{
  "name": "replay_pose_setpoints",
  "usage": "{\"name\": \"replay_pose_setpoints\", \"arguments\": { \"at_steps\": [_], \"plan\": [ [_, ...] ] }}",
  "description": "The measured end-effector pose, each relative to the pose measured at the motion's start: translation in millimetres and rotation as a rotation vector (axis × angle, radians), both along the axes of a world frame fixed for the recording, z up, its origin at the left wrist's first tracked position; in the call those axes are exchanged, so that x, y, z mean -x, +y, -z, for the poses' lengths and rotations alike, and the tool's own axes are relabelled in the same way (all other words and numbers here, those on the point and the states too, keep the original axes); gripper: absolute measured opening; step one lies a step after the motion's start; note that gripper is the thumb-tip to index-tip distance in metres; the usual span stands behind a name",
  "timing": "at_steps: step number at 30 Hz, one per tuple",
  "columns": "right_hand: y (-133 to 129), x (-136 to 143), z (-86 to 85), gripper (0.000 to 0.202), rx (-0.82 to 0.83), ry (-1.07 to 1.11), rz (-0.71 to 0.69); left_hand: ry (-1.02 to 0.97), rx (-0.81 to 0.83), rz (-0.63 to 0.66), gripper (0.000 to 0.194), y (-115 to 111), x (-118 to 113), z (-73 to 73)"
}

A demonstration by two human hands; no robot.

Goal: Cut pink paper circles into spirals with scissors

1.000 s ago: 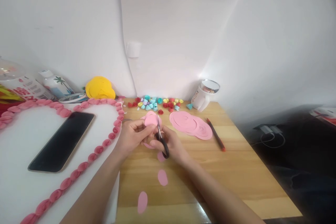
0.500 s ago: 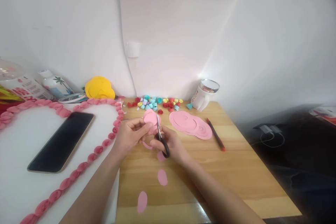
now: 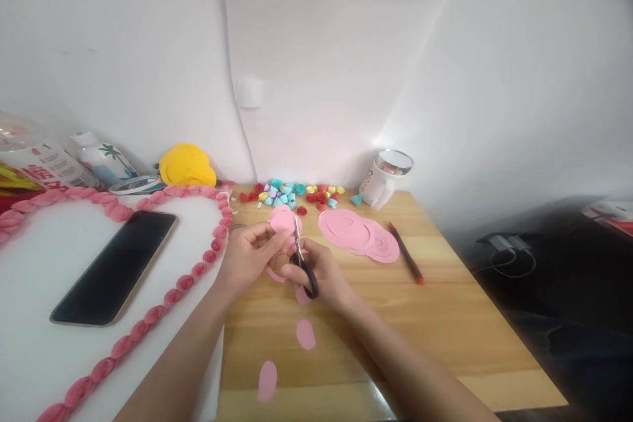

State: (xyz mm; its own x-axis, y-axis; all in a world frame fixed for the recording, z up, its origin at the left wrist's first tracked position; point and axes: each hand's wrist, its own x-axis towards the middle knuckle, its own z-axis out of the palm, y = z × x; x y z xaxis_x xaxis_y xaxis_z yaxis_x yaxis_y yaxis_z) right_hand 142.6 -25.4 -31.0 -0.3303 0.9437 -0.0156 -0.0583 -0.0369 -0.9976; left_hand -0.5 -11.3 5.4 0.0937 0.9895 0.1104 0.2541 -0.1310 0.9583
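Note:
Between the thumb and fingers of my left hand (image 3: 252,250) is a pink paper piece (image 3: 284,219) with a rounded outline. My right hand (image 3: 321,270) grips black-handled scissors (image 3: 309,277), their blades pointing away from me at the paper's right edge. Whether the blades are fully closed is hard to make out. Below my hands lie small pink paper ovals (image 3: 305,334), and part of a pink strip shows under my fingers. To the right, larger pink paper spirals (image 3: 346,229) overlap on the wooden table (image 3: 420,336).
A red-and-black pen (image 3: 406,254) lies right of the spirals. Behind stand a white mug (image 3: 380,179) and several coloured paper rolls (image 3: 281,194). At left, a phone (image 3: 116,267) rests on a white board (image 3: 188,356) edged with pink paper roses; bottles (image 3: 106,158) and yellow paper (image 3: 186,165) lie behind.
Almost nothing differs. Both hands, with the paper and scissors, sit very slightly further left; the things on the table look the same.

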Motion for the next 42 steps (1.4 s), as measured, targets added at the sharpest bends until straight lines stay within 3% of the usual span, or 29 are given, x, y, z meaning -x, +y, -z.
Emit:
{"name": "replay_pose_setpoints", "arguments": {
  "at_steps": [6,11,31,42],
  "plan": [
    [-0.2,0.5,4.7,0.041,0.041,0.059,-0.071,0.035,0.004,-0.019,0.027,-1.1,-2.0,1.2],
    [2.1,-0.1,-0.9,0.042,-0.035,0.111,-0.034,0.116,-0.005,0.024,0.030,0.8,1.2,2.9],
    [2.2,-3.1,-5.6,0.042,-0.022,0.037,-0.030,0.034,-0.014,0.022,0.023,0.2,2.5,-0.7],
    [2.4,-3.3,0.7,0.036,0.005,0.015,-0.005,0.014,0.004,-0.001,0.024,3.0,4.7,2.3]
  ]
}}
